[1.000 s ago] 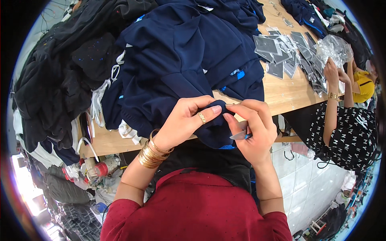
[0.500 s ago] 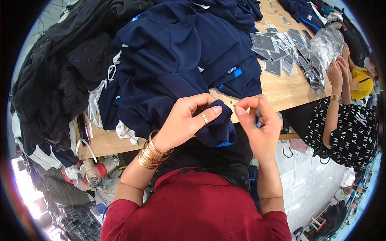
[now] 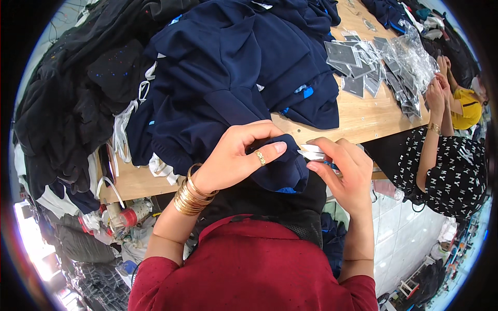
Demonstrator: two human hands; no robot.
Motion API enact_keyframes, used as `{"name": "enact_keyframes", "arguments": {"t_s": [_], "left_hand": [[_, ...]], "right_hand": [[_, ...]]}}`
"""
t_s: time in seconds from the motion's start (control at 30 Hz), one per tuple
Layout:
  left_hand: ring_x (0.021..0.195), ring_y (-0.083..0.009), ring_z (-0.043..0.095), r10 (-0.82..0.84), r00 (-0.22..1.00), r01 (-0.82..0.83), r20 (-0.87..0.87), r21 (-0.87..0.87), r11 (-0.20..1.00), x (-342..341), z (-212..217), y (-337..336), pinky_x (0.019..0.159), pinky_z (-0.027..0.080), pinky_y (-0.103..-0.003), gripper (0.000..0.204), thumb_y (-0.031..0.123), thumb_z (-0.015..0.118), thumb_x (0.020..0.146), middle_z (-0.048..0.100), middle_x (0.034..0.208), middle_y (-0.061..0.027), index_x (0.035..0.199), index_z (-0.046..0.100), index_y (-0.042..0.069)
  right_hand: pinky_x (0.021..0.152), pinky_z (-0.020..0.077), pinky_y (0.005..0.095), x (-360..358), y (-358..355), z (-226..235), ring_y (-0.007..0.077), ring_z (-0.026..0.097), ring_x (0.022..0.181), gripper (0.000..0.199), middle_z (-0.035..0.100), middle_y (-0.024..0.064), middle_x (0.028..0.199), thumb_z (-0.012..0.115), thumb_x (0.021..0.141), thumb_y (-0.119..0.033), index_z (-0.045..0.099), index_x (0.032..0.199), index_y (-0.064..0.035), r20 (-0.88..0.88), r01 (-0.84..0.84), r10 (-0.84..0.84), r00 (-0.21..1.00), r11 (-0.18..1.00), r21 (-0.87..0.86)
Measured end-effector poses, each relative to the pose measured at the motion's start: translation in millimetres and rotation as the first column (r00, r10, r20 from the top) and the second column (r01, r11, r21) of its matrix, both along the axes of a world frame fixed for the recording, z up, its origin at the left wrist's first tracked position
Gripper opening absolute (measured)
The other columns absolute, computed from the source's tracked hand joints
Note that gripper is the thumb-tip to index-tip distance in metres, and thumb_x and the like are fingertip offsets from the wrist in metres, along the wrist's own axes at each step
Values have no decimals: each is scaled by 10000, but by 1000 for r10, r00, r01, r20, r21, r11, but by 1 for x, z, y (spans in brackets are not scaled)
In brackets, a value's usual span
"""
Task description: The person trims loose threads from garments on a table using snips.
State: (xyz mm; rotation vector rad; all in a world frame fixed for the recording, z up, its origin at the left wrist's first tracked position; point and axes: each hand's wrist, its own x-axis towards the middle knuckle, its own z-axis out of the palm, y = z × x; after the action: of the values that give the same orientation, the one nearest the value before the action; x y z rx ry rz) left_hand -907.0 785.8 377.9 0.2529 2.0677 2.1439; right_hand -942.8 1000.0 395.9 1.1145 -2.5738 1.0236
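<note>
My left hand (image 3: 236, 158), with a gold ring and several gold bangles on the wrist, pinches a fold of the navy blue garment (image 3: 228, 83) at the near edge of the wooden table (image 3: 363, 116). My right hand (image 3: 345, 173) is right beside it, its fingers closed on a small white tag (image 3: 311, 152) that touches the navy fold. A bit of blue shows under the right fingers. The garment hangs over the table edge toward my lap.
A heap of black garments (image 3: 67, 98) fills the left of the table. Grey cards and clear plastic bags (image 3: 378, 67) lie at the far right. A second person (image 3: 446, 155) in a black patterned top works there. Bottles and clutter (image 3: 124, 217) sit below the table.
My right hand has shifted a little and now holds the white tag flat against the navy fold. My left hand keeps its pinch on the fabric.
</note>
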Motion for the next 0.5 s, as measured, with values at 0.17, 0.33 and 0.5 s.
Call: {"name": "enact_keyframes", "arguments": {"t_s": [0.17, 0.33, 0.5], "left_hand": [[626, -31, 403, 13, 1000, -12, 29, -27, 1000, 1, 1, 0, 554, 339, -201, 167, 139, 585, 866, 501, 713, 28, 889, 610, -25], [608, -21, 393, 25, 998, -22, 56, -53, 998, 1, 3, -1, 532, 327, -197, 178, 148, 595, 860, 496, 677, 38, 885, 618, -26], [610, -16, 392, 28, 997, -26, 69, -35, 999, 1, 3, -1, 531, 327, -195, 183, 145, 598, 855, 502, 673, 46, 884, 618, -35]], "right_hand": [[525, 386, 299, 1, -2, 8, 190, 520, 579, 272, 507, 8, 652, 713, 686, -199, 617, 925, -112, -127, 20, -11, 992, 997, 73], [522, 373, 292, 0, -3, 8, 178, 517, 581, 254, 504, 3, 650, 701, 695, -208, 614, 914, -115, -177, 19, 1, 984, 993, 115], [512, 361, 294, 0, -3, 7, 170, 505, 576, 252, 492, -1, 648, 694, 704, -213, 612, 923, -120, -191, 1, 22, 981, 992, 123]]}}
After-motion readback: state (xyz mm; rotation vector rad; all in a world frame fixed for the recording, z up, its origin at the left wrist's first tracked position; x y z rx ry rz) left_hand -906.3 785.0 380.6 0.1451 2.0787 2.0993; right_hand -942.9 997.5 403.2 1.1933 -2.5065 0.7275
